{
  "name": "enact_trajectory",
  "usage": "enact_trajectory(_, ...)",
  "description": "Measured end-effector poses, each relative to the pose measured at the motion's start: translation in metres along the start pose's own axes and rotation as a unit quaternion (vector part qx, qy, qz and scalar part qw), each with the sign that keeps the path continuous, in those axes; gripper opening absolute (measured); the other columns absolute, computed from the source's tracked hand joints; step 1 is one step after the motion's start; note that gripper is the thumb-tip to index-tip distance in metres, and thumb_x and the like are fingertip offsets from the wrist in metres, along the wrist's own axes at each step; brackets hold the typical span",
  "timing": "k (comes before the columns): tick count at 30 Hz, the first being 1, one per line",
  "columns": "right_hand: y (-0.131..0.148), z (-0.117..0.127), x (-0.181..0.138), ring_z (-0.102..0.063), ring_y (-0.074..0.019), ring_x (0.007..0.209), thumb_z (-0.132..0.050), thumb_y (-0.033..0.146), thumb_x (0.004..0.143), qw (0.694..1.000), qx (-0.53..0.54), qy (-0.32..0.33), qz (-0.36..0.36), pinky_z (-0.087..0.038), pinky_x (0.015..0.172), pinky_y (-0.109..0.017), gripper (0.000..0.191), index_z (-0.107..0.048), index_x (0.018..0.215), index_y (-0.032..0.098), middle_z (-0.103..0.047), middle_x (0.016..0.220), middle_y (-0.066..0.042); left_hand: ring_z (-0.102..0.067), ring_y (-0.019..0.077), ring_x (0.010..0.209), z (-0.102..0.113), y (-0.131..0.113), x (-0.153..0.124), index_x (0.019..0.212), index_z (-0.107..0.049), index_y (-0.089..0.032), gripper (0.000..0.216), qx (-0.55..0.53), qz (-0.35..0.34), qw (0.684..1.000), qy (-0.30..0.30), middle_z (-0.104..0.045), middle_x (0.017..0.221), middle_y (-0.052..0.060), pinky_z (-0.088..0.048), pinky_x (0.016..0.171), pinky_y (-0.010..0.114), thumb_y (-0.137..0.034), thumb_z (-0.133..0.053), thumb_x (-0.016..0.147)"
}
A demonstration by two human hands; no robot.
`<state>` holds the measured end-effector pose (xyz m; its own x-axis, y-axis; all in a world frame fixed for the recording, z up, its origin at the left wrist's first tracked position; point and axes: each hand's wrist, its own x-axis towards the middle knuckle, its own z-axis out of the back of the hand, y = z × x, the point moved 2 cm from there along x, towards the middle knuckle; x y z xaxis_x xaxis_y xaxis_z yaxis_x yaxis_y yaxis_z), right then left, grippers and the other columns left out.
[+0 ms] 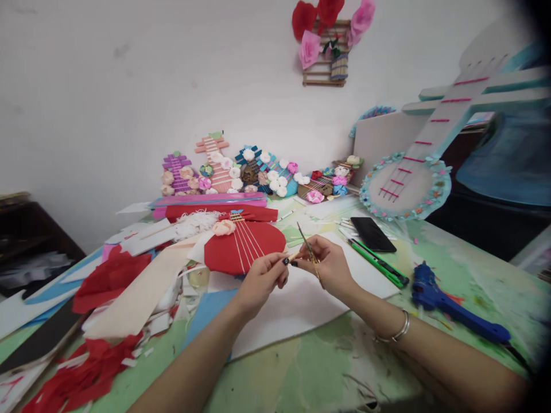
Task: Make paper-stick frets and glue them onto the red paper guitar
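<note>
My left hand (263,282) is closed in a pinch on a small cream strip (294,256), its fingertips close to those of the other hand. The strip looks like paper, though most of it is hidden by fingers. My right hand (331,267) grips a pair of scissors (310,250), blades pointing up and away, while its thumb and fingertip meet near the strip. Both hands hover over a white board (284,321). Just beyond them lies a red lute-shaped paper craft (219,252) with white strings and a peach paper flower (224,228).
A blue glue gun (447,307), green utility knife (379,265) and black phone (372,234) lie to the right. Red paper scraps (99,361) and a peach strip (142,292) crowd the left. Decorated craft lutes line the wall; a large white one (404,183) leans at right.
</note>
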<state>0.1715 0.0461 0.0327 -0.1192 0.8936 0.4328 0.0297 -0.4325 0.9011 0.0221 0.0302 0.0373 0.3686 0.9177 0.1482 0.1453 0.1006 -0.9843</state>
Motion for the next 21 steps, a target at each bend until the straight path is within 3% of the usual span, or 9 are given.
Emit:
enact_trajectory(8, 0.008, 0.001, -0.002, -0.052, -0.0118, 0.059, -0.078, 0.027, 0.054, 0.999, 0.041, -0.022, -0.029, -0.039, 0.057, -0.025, 0.031, -0.052, 0.068, 0.017, -0.056, 0.063, 0.002, -0.037, 0.0075, 0.05, 0.001, 0.001, -0.002, 0.074, -0.051, -0.015, 0.017, 0.075, -0.008, 0.997, 0.003, -0.043, 0.052, -0.006, -0.027, 0.052, 0.022, -0.03, -0.051, 0.083)
enact_trajectory(12, 0.005, 0.005, -0.001, -0.048, -0.0104, 0.055, -0.074, 0.025, 0.056, 0.998, 0.028, -0.013, -0.052, -0.037, 0.052, -0.023, 0.028, -0.052, 0.07, 0.018, -0.053, 0.06, 0.004, -0.035, 0.0076, 0.049, 0.001, -0.001, -0.002, 0.077, -0.051, -0.015, 0.013, 0.086, -0.025, 0.996, -0.023, -0.041, 0.05, -0.006, -0.027, 0.05, 0.021, -0.027, -0.05, 0.082)
enact_trajectory(15, -0.001, 0.005, -0.001, -0.042, -0.009, 0.051, -0.07, 0.03, 0.062, 0.996, -0.036, 0.031, -0.077, -0.031, 0.048, -0.022, 0.024, -0.051, 0.07, 0.017, -0.049, 0.057, 0.004, -0.034, 0.0073, 0.048, 0.004, -0.004, -0.002, 0.077, -0.05, -0.016, 0.013, 0.06, -0.042, 0.996, -0.052, -0.038, 0.049, -0.007, -0.027, 0.049, 0.02, -0.028, -0.051, 0.082)
enact_trajectory(21, -0.002, -0.003, -0.007, -0.033, -0.008, 0.052, -0.067, 0.037, 0.069, 0.976, -0.164, 0.137, -0.049, -0.026, 0.049, -0.021, 0.026, -0.05, 0.07, 0.017, -0.037, 0.056, 0.007, -0.028, 0.0043, 0.043, 0.008, -0.005, -0.001, 0.084, -0.05, -0.017, 0.016, 0.019, -0.045, 0.997, -0.057, -0.037, 0.052, -0.008, -0.02, 0.043, 0.017, -0.033, -0.051, 0.083)
